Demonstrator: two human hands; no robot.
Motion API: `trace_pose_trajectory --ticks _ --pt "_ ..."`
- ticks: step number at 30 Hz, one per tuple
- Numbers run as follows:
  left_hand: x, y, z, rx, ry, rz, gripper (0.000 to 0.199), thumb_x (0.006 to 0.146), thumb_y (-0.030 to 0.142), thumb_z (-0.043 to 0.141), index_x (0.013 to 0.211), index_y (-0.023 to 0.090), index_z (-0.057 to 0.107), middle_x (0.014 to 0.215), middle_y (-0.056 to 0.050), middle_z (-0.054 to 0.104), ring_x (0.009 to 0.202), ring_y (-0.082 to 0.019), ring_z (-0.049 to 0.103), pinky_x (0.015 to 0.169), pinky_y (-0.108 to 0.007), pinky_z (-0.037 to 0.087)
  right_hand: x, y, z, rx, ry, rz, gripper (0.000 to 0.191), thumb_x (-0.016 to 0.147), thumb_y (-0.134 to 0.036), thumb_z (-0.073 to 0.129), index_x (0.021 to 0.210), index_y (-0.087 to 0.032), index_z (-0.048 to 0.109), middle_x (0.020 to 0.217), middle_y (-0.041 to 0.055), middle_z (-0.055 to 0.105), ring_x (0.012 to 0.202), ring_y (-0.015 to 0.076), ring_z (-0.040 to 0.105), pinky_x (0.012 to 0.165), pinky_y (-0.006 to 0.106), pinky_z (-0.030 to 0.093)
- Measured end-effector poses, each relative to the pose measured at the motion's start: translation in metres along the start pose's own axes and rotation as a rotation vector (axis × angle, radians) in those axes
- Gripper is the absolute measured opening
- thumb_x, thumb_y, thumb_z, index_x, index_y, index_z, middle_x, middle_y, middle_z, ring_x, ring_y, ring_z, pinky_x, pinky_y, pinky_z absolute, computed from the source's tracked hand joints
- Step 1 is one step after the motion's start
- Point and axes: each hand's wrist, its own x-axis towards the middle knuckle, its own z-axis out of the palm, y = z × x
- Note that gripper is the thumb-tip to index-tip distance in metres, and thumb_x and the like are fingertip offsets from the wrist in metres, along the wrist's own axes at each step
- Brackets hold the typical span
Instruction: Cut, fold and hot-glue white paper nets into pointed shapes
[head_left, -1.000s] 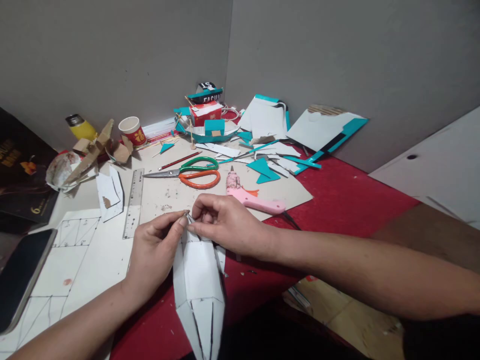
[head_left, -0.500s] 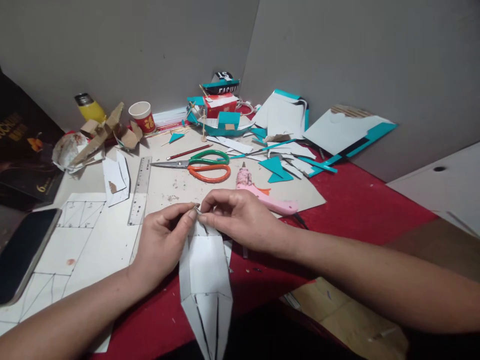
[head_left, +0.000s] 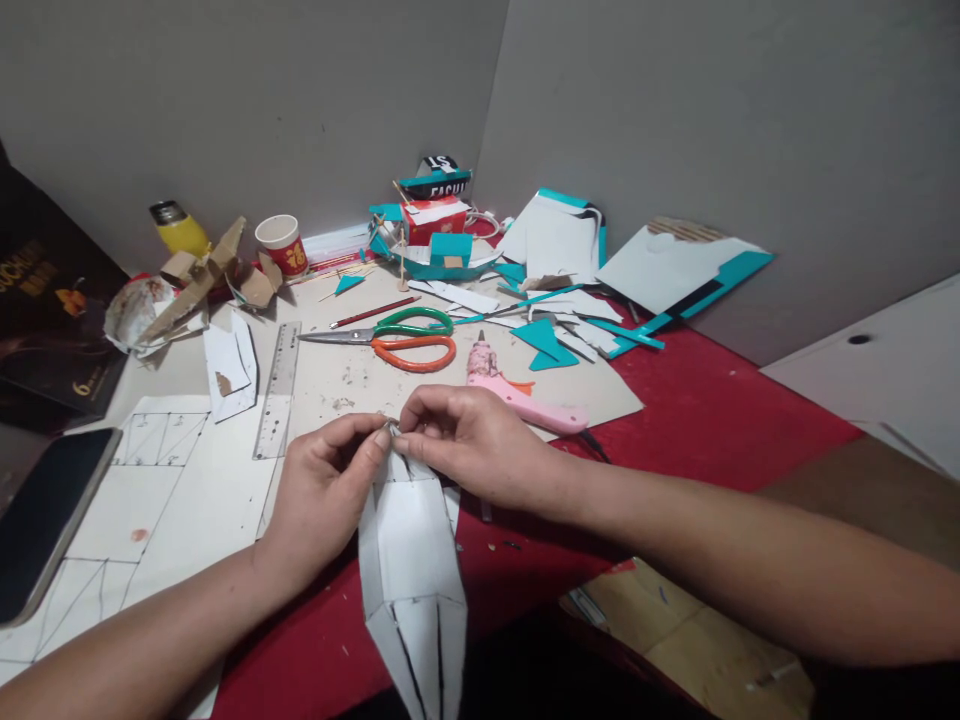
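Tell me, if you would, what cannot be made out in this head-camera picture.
Far tip of the white model, head view: hidden by the left hand and right hand.
Its near tip, head view: cut off by the bottom edge.
Phone, head view: partly cut off by the left edge.
Rest of the glue gun cord, head view: behind the right arm.
Labels on the drawing, head view: too small.

Phone (head_left: 56, 525), paper cup (head_left: 283, 248), yellow bottle (head_left: 182, 234)
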Motion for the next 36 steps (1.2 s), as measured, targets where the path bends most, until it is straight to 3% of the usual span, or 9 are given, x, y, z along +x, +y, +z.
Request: trace_pose_trajectory --ticks 6,12,15,19,21,23,26,31,36 --pt "0.003 0.001 -0.001 0.013 -0.023 -0.044 0.011 0.077 0.028 0.066 0.081 0.019 0.07 0.076 -0.001 0.073 0.07 -0.015 0.064 0.065 -0.025 0.052 0.002 0.002 0.0 -0.031 -0.031 0.004 0.006 0.078 -0.017 0.062 0.073 -0.013 0.062 0.056 -0.0049 0.049 0.052 0.0077 0.043 0.047 0.019 0.033" --pt "0.005 0.0 -0.002 0.003 -0.083 -0.07 0.013 0.078 0.029 0.064 0.078 0.017 0.069 0.072 -0.001 0.07 0.067 -0.014 0.062 0.062 -0.023 0.049 -0.001 -0.012 -0.01 -0.069 -0.16 0.082 0.015 0.084 -0.019 0.055 0.079 -0.012 0.067 0.059 -0.0008 0.06 0.052 0.0108 0.055 0.051 0.021 0.043" --pt "0.004 -0.002 -0.002 -0.012 -0.11 -0.089 0.012 0.077 0.028 0.064 0.076 0.017 0.069 0.071 -0.001 0.07 0.066 -0.015 0.062 0.061 -0.023 0.049 -0.007 -0.019 -0.033 -0.324 -0.121 -0.069 0.015 0.083 -0.017 0.055 0.087 -0.014 0.069 0.079 0.0044 0.07 0.068 0.0144 0.062 0.063 0.024 0.048" --pt "0.006 -0.008 -0.003 -0.027 -0.073 -0.075 0.011 0.076 0.028 0.065 0.075 0.019 0.071 0.074 -0.001 0.072 0.07 -0.017 0.065 0.066 -0.026 0.051 -0.023 -0.008 -0.076 -0.829 0.071 -0.161 0.026 0.089 -0.026 0.049 0.108 -0.016 0.063 0.102 0.0117 0.068 0.088 0.0227 0.063 0.077 0.036 0.05" --pt "0.009 -0.009 -0.004 -0.032 -0.052 -0.071 0.011 0.076 0.029 0.066 0.076 0.02 0.071 0.076 -0.002 0.073 0.072 -0.017 0.066 0.068 -0.028 0.052 -0.032 0.004 -0.092 -1.051 0.066 -0.129 0.041 0.086 -0.035 0.053 0.119 -0.011 0.057 0.114 0.0187 0.062 0.103 0.0314 0.058 0.082 0.044 0.048" --pt "0.011 -0.009 -0.004 -0.04 -0.04 -0.074 0.011 0.076 0.029 0.066 0.077 0.02 0.072 0.079 -0.003 0.074 0.075 -0.018 0.067 0.071 -0.029 0.053 -0.039 0.013 -0.098 -1.134 -0.036 -0.071 0.039 0.086 -0.032 0.052 0.119 -0.01 0.055 0.116 0.0192 0.06 0.103 0.031 0.057 0.083 0.043 0.048" --pt "0.012 -0.007 -0.005 -0.045 -0.055 -0.093 0.013 0.076 0.03 0.066 0.08 0.02 0.074 0.085 -0.004 0.075 0.082 -0.021 0.068 0.078 -0.033 0.053 -0.043 0.021 -0.093 -1.166 -0.108 -0.04 0.031 0.084 -0.02 0.049 0.113 -0.012 0.056 0.111 0.0168 0.061 0.098 0.0276 0.058 0.081 0.038 0.048" --pt "0.007 -0.007 -0.008 -0.019 -0.113 -0.147 0.018 0.078 0.033 0.065 0.09 0.023 0.075 0.095 -0.005 0.076 0.092 -0.023 0.068 0.088 -0.037 0.052 -0.038 0.026 -0.079 -1.177 -0.054 -0.014 0.029 0.085 -0.019 0.046 0.112 -0.013 0.054 0.099 0.0138 0.061 0.085 0.0242 0.059 0.07 0.032 0.046" --pt "-0.002 -0.007 -0.012 0.009 -0.169 -0.111 0.022 0.083 0.033 0.059 0.099 0.027 0.074 0.105 -0.005 0.073 0.102 -0.024 0.066 0.096 -0.041 0.048 -0.043 0.026 -0.091 -1.048 0.13 -0.106 0.031 0.08 -0.022 0.049 0.11 -0.013 0.054 0.095 0.0127 0.061 0.077 0.0235 0.06 0.065 0.034 0.047"
